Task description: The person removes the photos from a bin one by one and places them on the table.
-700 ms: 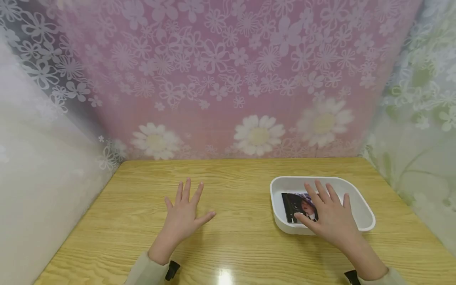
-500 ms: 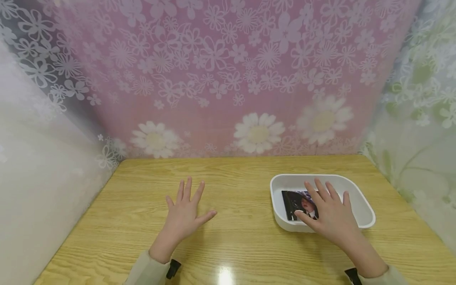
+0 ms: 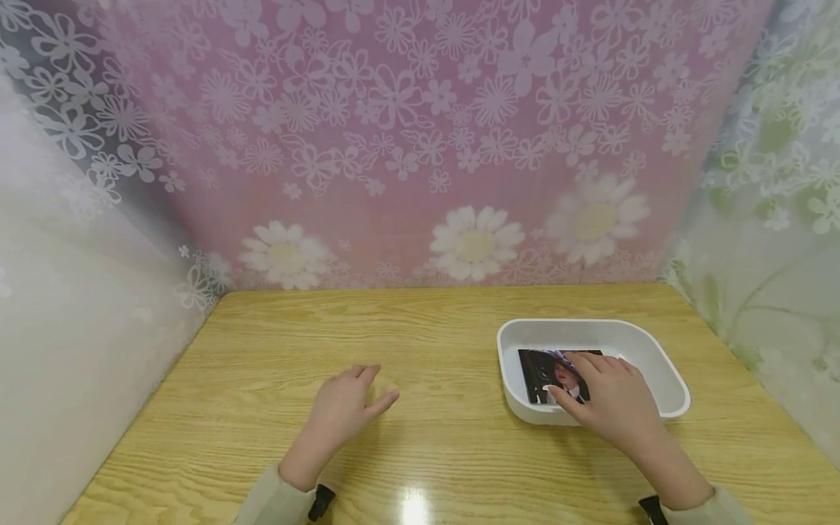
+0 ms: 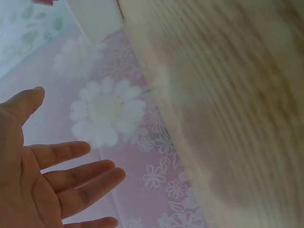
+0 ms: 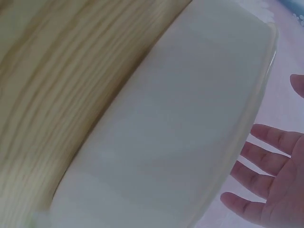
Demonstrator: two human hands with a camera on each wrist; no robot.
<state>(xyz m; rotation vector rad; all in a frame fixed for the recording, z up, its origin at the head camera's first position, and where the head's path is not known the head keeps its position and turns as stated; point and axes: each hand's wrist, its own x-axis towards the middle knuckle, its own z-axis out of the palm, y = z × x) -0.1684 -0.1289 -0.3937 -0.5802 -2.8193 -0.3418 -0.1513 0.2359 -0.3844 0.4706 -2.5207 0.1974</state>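
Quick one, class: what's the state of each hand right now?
Left hand: open, holding nothing.
Right hand: open above the tray, holding nothing.

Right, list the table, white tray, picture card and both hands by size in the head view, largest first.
1. table
2. white tray
3. left hand and right hand: too alike to rank
4. picture card: its visible part looks smallest, but the right hand hides some, so its place is unsure
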